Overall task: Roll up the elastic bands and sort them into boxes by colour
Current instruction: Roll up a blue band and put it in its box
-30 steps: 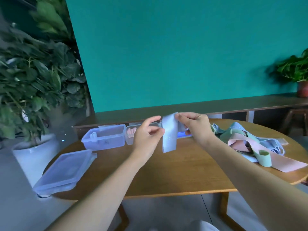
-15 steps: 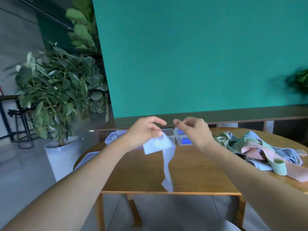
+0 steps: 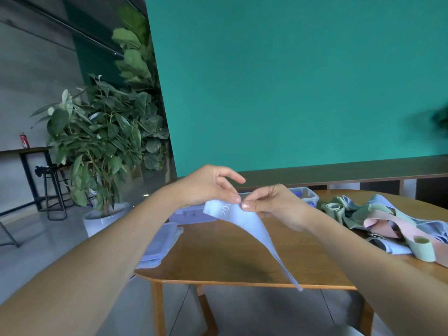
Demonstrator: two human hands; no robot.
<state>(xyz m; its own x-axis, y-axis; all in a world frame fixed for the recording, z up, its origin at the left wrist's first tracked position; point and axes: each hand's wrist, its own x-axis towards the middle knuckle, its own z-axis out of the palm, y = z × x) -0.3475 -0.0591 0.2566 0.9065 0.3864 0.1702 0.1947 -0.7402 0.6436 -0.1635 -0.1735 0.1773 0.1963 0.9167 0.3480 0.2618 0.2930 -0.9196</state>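
Observation:
A light blue elastic band with white print hangs above the wooden table, its free end trailing down past the front edge. My left hand pinches its upper end with thumb and fingers. My right hand pinches the same end from the right, fingertips almost meeting the left ones. A heap of green, pink and blue bands lies on the right of the table. Clear plastic boxes stand behind my hands, partly hidden; one shows below my left wrist.
A clear lid lies at the table's left edge. A large potted plant in a white pot stands on the floor to the left. A low wooden shelf runs along the green wall behind the table.
My right hand has come back to the band's upper end and pinches it beside the left. The band hangs longer and slants right. The view has swung left and up.

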